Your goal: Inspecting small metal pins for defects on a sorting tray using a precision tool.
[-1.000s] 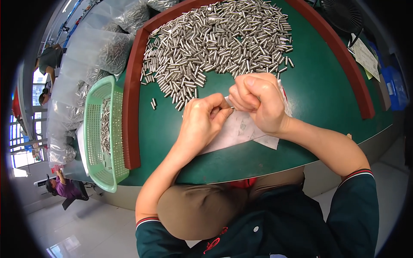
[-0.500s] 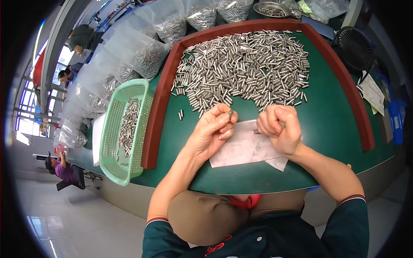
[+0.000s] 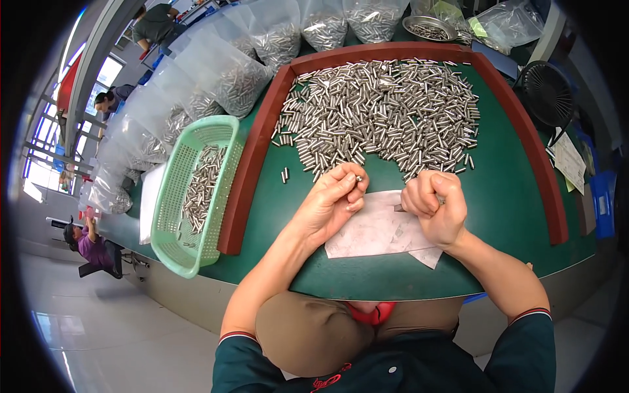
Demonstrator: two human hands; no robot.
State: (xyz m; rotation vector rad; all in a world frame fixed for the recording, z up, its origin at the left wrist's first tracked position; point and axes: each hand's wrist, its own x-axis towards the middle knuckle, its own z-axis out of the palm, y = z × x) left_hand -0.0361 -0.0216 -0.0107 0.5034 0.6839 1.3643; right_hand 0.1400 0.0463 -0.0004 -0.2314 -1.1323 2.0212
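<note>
Between the thumb and fingers of my left hand (image 3: 333, 202) is a small metal pin (image 3: 358, 177), one bright end showing. My right hand (image 3: 436, 206) is curled into a fist beside it, and a small metallic end (image 3: 398, 207) sticks out at its finger side; the rest is hidden by the fingers. Both hands are over a stained whitish cloth or paper sheet (image 3: 367, 236) on the green tabletop (image 3: 498, 262). Just beyond them spreads a large heap of short cylindrical metal pins (image 3: 386, 111). Two loose pins (image 3: 285, 175) lie left of the heap.
A dark red raised border (image 3: 252, 177) frames the heap on three sides. At left stands a green perforated basket (image 3: 226, 147) holding more pins. Clear bags of pins (image 3: 239, 88) line the far left. A metal bowl (image 3: 429, 28) and a black fan (image 3: 547, 85) sit at the back right.
The whole view has shifted slightly, moving the table scene down. The pin in my left hand has turned and shows more of its end. My right hand stays curled.
</note>
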